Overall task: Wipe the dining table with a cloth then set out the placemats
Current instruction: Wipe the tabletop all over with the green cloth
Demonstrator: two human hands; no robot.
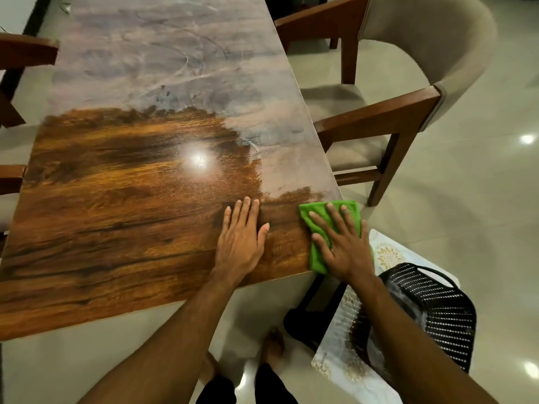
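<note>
Green cloth, brown wood-grain table, floral pale placemat, black perforated chair.

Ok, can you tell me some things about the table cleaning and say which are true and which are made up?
1. The right hand presses flat on a green cloth. True.
2. The left hand holds a sponge. False: it lies flat and bare on the table.
3. The far part of the table looks dull and smeary, while the near part looks shiny brown. True.
4. The placemats are already laid out on the table. False: nothing but the cloth lies on the table; a patterned mat sits lower down beside a black basket.
5. The cloth is near the table's right corner. True.
</note>
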